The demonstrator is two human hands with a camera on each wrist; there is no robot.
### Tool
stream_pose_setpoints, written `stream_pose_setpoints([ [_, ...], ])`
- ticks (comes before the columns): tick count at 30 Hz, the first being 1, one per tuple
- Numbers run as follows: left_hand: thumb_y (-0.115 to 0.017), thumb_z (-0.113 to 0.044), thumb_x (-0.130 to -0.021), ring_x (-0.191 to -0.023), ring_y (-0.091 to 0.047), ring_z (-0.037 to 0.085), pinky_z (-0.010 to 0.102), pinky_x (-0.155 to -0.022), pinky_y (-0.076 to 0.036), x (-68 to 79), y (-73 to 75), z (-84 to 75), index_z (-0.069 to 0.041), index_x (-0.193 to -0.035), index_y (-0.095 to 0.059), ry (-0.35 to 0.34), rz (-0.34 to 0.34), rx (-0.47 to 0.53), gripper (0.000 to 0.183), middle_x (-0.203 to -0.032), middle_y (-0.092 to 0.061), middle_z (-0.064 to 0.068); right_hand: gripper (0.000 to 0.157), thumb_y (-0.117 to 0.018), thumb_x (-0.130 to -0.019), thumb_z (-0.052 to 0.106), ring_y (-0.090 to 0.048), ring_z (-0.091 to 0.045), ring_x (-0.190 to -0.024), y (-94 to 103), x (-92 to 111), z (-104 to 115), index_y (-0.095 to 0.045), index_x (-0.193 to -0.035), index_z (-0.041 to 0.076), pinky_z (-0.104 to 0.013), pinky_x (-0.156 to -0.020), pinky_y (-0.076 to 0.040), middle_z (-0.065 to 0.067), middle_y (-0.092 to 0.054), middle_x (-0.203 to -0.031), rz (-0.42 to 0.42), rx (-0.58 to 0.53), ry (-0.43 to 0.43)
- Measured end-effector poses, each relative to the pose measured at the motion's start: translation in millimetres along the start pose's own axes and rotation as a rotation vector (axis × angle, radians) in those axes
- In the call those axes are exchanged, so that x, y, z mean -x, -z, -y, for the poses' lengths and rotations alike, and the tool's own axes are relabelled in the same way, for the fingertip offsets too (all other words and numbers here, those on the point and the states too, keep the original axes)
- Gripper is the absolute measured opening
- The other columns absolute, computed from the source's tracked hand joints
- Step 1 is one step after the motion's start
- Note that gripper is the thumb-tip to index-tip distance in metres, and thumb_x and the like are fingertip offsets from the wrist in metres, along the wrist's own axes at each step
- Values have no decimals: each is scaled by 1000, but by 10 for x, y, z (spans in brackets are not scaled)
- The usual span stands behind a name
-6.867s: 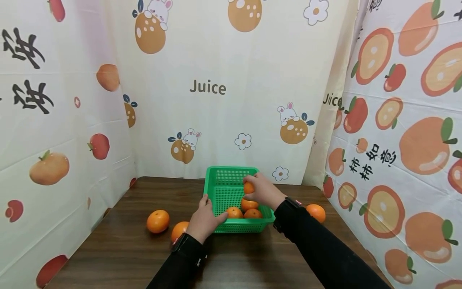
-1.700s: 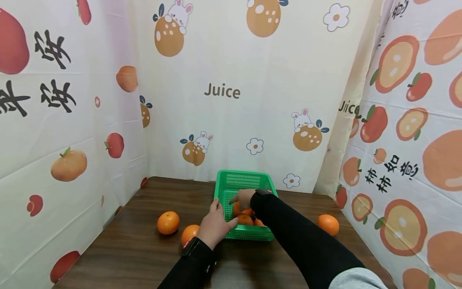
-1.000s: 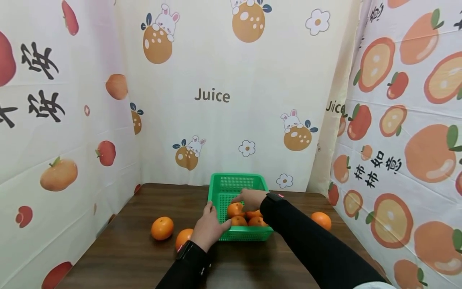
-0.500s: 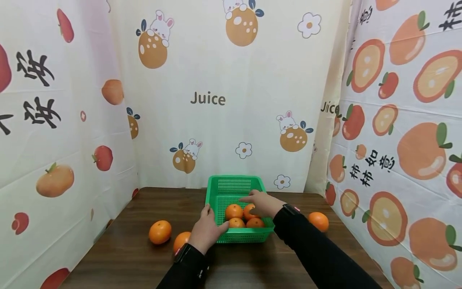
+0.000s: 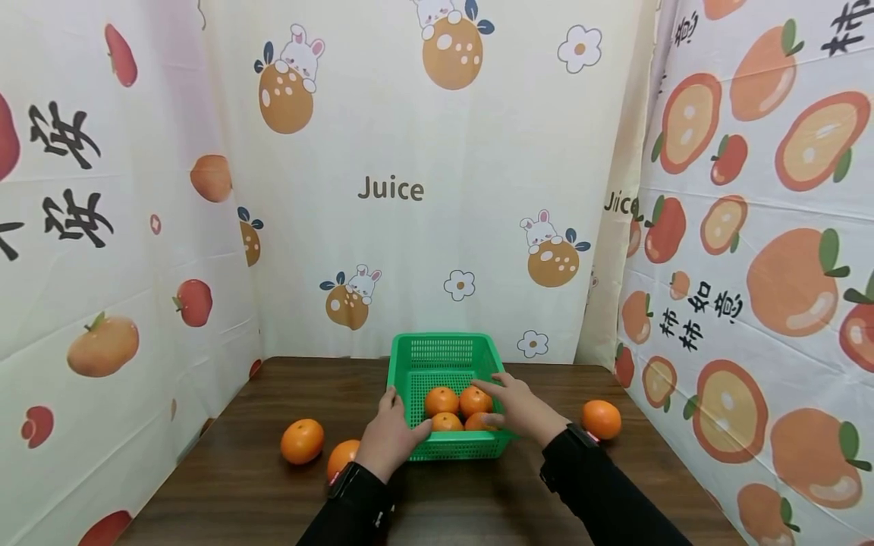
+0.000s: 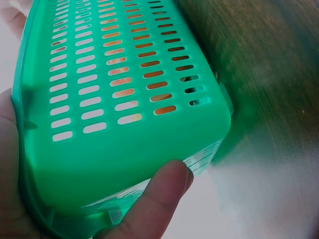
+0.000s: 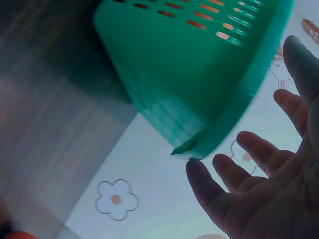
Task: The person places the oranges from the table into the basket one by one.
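Observation:
A green plastic basket [image 5: 451,450] with slotted walls stands on the table. Inside, several tangerines [image 5: 441,400] sit grouped toward the front right. My left hand [image 5: 391,438] holds the basket at its left front side; in the left wrist view a finger [image 6: 162,191] lies along the outside of the basket wall [image 6: 114,159]. Over the basket's right rim is my right hand [image 5: 524,411], fingers spread and holding nothing. In the right wrist view one fingertip [image 7: 194,167] appears right at the basket's corner [image 7: 202,147].
Two loose tangerines lie left of the basket, one farther out [image 5: 303,441] and one beside my left wrist [image 5: 341,459]. Another tangerine [image 5: 601,419] rests on the table [image 5: 464,508] at the right. Fruit-printed curtains [image 5: 437,114] surround the table's back and sides.
Earlier my right hand held a tangerine over the basket, then worked among the fruit inside. It has since drawn back to the right rim, empty. My left hand stays at the basket's left side.

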State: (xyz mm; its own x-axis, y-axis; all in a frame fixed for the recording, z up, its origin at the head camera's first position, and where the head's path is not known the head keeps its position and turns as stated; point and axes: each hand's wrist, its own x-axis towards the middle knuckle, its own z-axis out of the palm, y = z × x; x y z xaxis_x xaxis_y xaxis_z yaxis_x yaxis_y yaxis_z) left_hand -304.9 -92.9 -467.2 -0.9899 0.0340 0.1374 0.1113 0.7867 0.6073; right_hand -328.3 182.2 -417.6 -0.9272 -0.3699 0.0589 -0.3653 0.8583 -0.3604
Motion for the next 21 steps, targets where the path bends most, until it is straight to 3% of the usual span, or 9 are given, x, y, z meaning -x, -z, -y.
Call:
stream_pose_setpoints([
  [12,-66,-59,-98,-123,-67,43,57,-103,-55,-9,-5,11,7,-160,-40,10,15,15,95,-175,-24,17,68,-72,-102,41,-35,-54,-151,-194,197,-232,-47,-163,22,-74,-111,-43,-23,-31,-170,-75,-117,-68],
  [21,-66,-59,-99,-114,-70,39,54,-96,-58,-14,-1,14,8,-160,-40,-10,23,15,94,-176,-23,18,66,-68,-104,44,-36,-55,-149,-254,246,-290,-47,-162,22,-77,-110,-42,-26,-31,-169,-87,-163,-105],
])
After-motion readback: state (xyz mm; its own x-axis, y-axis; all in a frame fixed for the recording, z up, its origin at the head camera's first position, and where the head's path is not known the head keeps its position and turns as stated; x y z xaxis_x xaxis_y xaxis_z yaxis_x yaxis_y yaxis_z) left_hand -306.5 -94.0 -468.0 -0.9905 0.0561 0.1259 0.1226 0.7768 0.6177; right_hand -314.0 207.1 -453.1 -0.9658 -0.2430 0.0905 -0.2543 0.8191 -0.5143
